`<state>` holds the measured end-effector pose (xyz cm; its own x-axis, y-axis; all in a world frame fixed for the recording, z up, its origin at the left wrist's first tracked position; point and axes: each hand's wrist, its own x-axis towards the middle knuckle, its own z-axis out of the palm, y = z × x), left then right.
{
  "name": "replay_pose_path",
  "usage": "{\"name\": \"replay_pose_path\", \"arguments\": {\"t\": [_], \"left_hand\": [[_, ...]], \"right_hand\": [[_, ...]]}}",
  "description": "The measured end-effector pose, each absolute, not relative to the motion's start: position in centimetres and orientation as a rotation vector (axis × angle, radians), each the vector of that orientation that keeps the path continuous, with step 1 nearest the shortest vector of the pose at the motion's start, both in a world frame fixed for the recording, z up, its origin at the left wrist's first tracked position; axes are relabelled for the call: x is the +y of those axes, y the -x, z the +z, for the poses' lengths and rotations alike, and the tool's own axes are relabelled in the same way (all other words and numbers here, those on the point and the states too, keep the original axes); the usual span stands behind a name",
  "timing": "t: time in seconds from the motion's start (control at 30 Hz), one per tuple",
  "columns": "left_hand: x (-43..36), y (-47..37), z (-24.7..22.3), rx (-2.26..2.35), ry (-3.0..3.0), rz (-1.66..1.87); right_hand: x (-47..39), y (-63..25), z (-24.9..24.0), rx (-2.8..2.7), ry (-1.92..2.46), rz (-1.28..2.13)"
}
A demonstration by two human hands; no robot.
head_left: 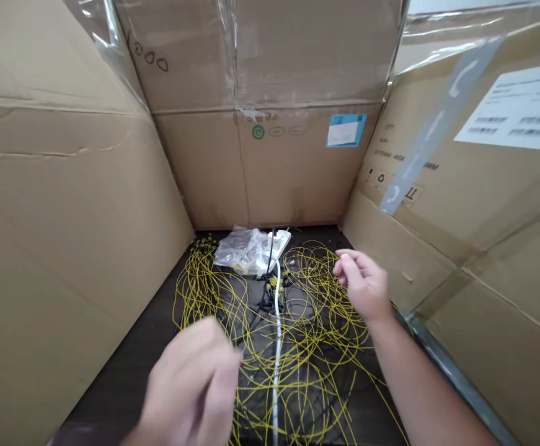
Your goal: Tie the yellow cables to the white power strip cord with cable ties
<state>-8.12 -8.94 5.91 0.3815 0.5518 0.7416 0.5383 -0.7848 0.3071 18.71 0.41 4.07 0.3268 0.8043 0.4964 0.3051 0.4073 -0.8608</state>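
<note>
Loose thin yellow wires (318, 337) spread in loops over the dark surface beneath my hands. My left hand (190, 384) is low in front, smeared by motion, with its fingers curled in; whatever it may hold is hidden. Over the right edge of the wire tangle, my right hand (365, 285) is closed with thumb and fingers pressed together. Anything between those fingertips is too small to name. A white cable (278, 334) runs between the hands toward me. Small black and yellow connector ends (273, 286) cluster beyond them in the middle.
A crumpled clear plastic bag (242, 248) and a white power strip (279, 243) lie at the back. Tall cardboard boxes enclose the dark tabletop (125, 359): a left box (65, 204), a back box (292, 179) and a labelled right box (474, 192). A second wire bundle (199, 272) lies left.
</note>
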Motion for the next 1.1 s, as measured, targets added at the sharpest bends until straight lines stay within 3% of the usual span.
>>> {"name": "replay_pose_path", "arguments": {"t": [0.13,0.23,0.57,0.73,0.93,1.1], "left_hand": [[-1.0,6.8,4.9,1.286,-2.057,1.838],[2.9,7.2,3.3,1.423,-1.761,1.971],[3.7,9.3,-0.5,1.508,-1.785,1.912],[3.4,8.7,0.0,1.362,-2.065,1.73],[2.5,8.1,1.0,0.899,-2.676,1.001],[2.4,8.0,1.0,0.897,-2.812,0.636]], "right_hand": [[0.9,-18.8,1.0,-1.419,1.331,0.327],[0.1,-18.6,0.5,-1.535,1.383,0.352],[-1.4,-15.6,0.2,-2.089,1.239,0.445],[-1.8,-14.1,0.2,-2.347,1.286,0.368],[-1.9,-13.0,0.3,-2.434,1.302,0.086],[-2.2,-12.7,0.3,-2.457,1.342,0.03]]}}
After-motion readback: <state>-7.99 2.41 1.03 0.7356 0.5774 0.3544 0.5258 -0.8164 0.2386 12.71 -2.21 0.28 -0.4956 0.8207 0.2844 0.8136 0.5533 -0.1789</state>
